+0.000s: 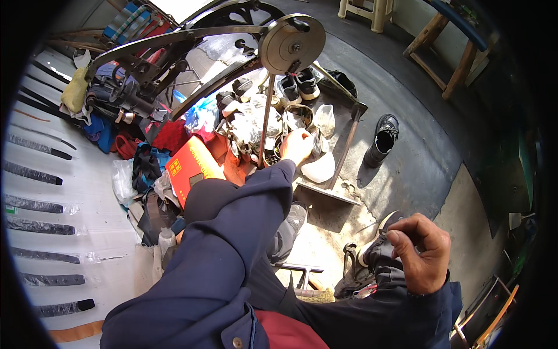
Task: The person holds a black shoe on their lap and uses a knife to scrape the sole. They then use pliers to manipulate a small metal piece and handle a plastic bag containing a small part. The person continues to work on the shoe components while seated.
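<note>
My left hand reaches forward into a cluster of small tins and plastic bags on the ground. Sunlight washes out its fingers, and I cannot tell whether they grip anything. Just beyond it stands a round open tin, with a clear plastic bag to the right. A pale rounded piece lies close by the wrist. Held above my right leg, my right hand is closed, thumb against curled fingers; whatever the pinch holds is too small to make out.
A hand-cranked sewing machine rises at the upper left. One black shoe stands on the floor right of a metal frame. A red-orange box sits by my left knee. Dark wrapped strips line a white sheet at left.
</note>
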`<control>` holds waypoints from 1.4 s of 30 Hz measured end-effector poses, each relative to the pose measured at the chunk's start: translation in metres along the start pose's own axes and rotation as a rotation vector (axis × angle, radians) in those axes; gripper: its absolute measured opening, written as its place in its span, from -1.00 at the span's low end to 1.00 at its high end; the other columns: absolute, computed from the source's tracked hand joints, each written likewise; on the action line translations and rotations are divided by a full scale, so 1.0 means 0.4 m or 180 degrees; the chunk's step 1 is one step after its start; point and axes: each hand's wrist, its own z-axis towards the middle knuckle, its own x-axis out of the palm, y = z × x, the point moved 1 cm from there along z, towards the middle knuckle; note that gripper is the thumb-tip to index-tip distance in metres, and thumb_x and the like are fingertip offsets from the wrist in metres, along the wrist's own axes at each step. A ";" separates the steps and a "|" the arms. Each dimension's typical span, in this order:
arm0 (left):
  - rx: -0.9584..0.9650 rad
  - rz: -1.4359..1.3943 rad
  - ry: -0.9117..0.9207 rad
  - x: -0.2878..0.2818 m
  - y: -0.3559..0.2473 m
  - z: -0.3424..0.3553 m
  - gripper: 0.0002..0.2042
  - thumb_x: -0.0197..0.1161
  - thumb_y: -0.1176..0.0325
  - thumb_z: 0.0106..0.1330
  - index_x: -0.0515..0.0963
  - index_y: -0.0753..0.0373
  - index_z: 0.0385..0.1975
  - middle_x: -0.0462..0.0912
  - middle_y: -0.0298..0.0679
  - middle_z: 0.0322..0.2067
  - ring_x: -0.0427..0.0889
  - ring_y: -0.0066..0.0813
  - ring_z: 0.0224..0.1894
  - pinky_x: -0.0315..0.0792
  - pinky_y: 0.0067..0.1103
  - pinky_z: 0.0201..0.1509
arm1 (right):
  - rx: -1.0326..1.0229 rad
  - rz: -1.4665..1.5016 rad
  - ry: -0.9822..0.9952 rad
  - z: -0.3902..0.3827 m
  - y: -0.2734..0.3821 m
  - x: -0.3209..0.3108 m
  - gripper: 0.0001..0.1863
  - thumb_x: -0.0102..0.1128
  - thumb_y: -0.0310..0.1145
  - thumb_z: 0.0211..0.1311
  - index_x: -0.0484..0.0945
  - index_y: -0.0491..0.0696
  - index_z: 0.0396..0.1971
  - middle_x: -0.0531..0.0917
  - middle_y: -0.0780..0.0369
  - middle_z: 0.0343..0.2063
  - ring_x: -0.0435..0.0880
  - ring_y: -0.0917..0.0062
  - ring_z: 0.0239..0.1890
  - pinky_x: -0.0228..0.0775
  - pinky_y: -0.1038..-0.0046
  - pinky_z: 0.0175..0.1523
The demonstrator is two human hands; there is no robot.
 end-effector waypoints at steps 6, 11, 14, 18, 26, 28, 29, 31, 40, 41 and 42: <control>0.0651 0.1456 -0.0204 -0.065 0.079 0.152 -0.70 0.20 0.30 0.26 0.74 -0.07 -0.06 0.77 -0.07 -0.17 0.73 -0.07 -0.08 0.56 -0.31 0.02 | -0.0315 -0.0519 -0.0032 -0.007 -0.007 -0.052 -0.89 0.43 -0.64 0.09 0.67 -0.20 -0.38 0.66 0.16 -0.50 0.66 0.43 -0.48 0.46 0.51 -0.33; 0.1046 0.2316 -0.0047 -0.033 0.085 0.268 -0.54 0.29 0.43 0.16 0.67 -0.18 0.08 0.61 -0.08 -0.04 0.66 -0.06 0.01 0.54 -0.29 0.07 | -0.0115 -0.0267 0.0061 0.017 0.004 -0.069 -0.92 0.35 -0.66 0.23 0.66 -0.22 -0.29 0.67 0.13 -0.43 0.62 0.45 -0.46 0.46 0.52 -0.32; 0.1310 0.2669 0.0065 -0.017 0.098 0.318 -0.57 0.34 0.41 0.16 0.69 -0.14 0.07 0.55 -0.12 -0.07 0.63 -0.12 0.02 0.55 -0.31 0.11 | 0.0112 -0.0203 0.0103 0.035 -0.001 -0.072 -0.92 0.35 -0.66 0.22 0.64 -0.23 -0.31 0.64 0.13 -0.45 0.62 0.46 -0.46 0.44 0.53 -0.32; 0.1313 0.2773 0.0176 -0.023 0.122 0.337 -0.75 0.32 0.40 0.19 0.77 0.01 -0.15 0.57 -0.14 -0.10 0.60 -0.13 0.05 0.53 -0.29 0.12 | 0.0131 -0.0186 0.0124 0.054 -0.014 -0.069 -0.92 0.34 -0.67 0.23 0.63 -0.24 -0.30 0.63 0.14 -0.45 0.60 0.47 -0.47 0.43 0.53 -0.33; 0.2173 0.1569 0.0056 -0.065 0.076 0.311 -0.86 0.23 0.39 0.25 0.63 0.17 -0.23 0.68 -0.08 -0.27 0.66 -0.02 -0.13 0.50 -0.23 0.00 | -0.0089 -0.0404 -0.0192 0.016 -0.022 -0.057 -0.92 0.37 -0.60 0.08 0.62 -0.19 -0.42 0.67 0.18 -0.53 0.65 0.38 -0.49 0.44 0.48 -0.32; 0.2182 0.1742 0.0011 -0.086 0.063 0.296 -0.84 0.23 0.38 0.24 0.62 0.13 -0.21 0.71 -0.11 -0.22 0.67 -0.01 -0.10 0.52 -0.22 -0.02 | -0.0134 -0.0392 -0.0176 -0.004 -0.026 -0.058 -0.88 0.39 -0.66 0.08 0.66 -0.20 -0.37 0.64 0.14 -0.51 0.65 0.36 -0.51 0.41 0.47 -0.38; 0.1842 0.1992 0.0047 -0.095 0.061 0.284 -0.84 0.23 0.38 0.23 0.62 0.12 -0.21 0.72 -0.12 -0.21 0.67 -0.01 -0.09 0.53 -0.22 -0.02 | -0.0052 -0.0290 -0.0250 -0.016 -0.026 -0.055 -0.87 0.39 -0.66 0.09 0.65 -0.20 -0.35 0.64 0.14 -0.51 0.65 0.35 -0.50 0.42 0.47 -0.37; 0.1196 0.2046 0.0669 -0.116 0.042 0.290 -0.78 0.23 0.36 0.21 0.66 0.07 -0.16 0.73 -0.13 -0.13 0.68 -0.04 -0.03 0.55 -0.26 0.05 | -0.0031 -0.0246 -0.0271 -0.034 -0.022 -0.052 -0.88 0.37 -0.65 0.12 0.65 -0.20 -0.33 0.64 0.13 -0.51 0.66 0.34 -0.50 0.43 0.46 -0.36; 0.1277 0.2939 0.0575 -0.070 0.047 0.282 -0.67 0.28 0.45 0.22 0.70 -0.08 -0.04 0.67 -0.16 -0.03 0.66 -0.15 0.07 0.52 -0.37 0.13 | -0.0330 -0.0524 -0.0158 -0.024 0.011 -0.065 -0.86 0.25 -0.67 0.12 0.65 -0.21 -0.30 0.60 0.13 -0.53 0.60 0.39 -0.55 0.35 0.46 -0.41; 0.1424 0.3106 0.0528 -0.061 0.058 0.296 -0.65 0.29 0.46 0.20 0.70 -0.09 -0.04 0.65 -0.14 -0.04 0.64 -0.13 0.07 0.52 -0.35 0.12 | -0.0259 -0.0440 -0.0114 -0.015 0.012 -0.069 -0.88 0.26 -0.67 0.17 0.65 -0.22 -0.28 0.60 0.13 -0.51 0.59 0.41 -0.54 0.36 0.48 -0.40; 0.1616 0.3081 0.0519 -0.055 0.074 0.306 -0.63 0.30 0.47 0.16 0.71 -0.11 -0.03 0.62 -0.13 -0.08 0.63 -0.12 0.04 0.52 -0.32 0.10 | -0.0184 -0.0357 -0.0073 -0.007 0.011 -0.073 -0.89 0.27 -0.67 0.22 0.64 -0.22 -0.27 0.61 0.12 -0.49 0.58 0.44 -0.52 0.37 0.49 -0.38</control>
